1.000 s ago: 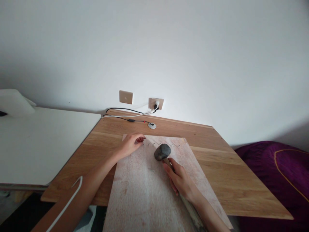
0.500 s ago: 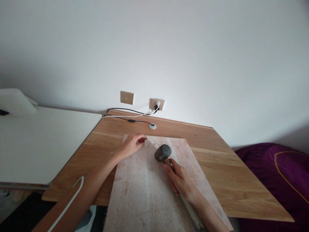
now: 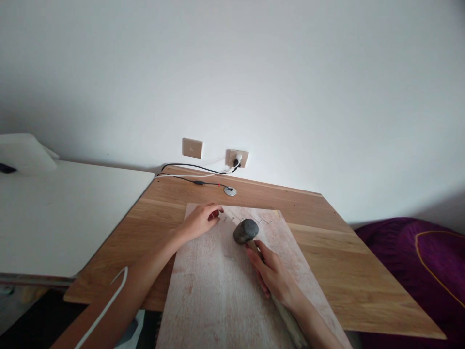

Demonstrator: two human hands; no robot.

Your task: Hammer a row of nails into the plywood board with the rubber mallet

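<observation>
At left we observe a white tabletop (image 3: 90, 218); next, the left hand (image 3: 202, 220), fingers curled at the far end of a pale board (image 3: 203, 291) on a wooden table (image 3: 348, 271); whether they pinch anything, we cannot tell. Beside them we note a row of small nails (image 3: 233, 219), then the mallet (image 3: 246, 231) over the board, its handle clamped in the right hand (image 3: 271, 269); farthest right, purple fabric (image 3: 392, 252)

Beyond the left fingers (image 3: 215, 207), a round metal grommet (image 3: 230, 192) sits in the wooden table (image 3: 345, 271), and a white cable (image 3: 189, 176) runs to a beige socket (image 3: 244, 157). A matching plate (image 3: 192, 148) is also past those fingers — slightly left. Well left of them stands a white table (image 3: 90, 218) bearing a pale object (image 3: 27, 154) — cut off, possibly furniture. Far right of the right fingers (image 3: 264, 249) bulges purple, gold-lined fabric (image 3: 392, 257).
</observation>
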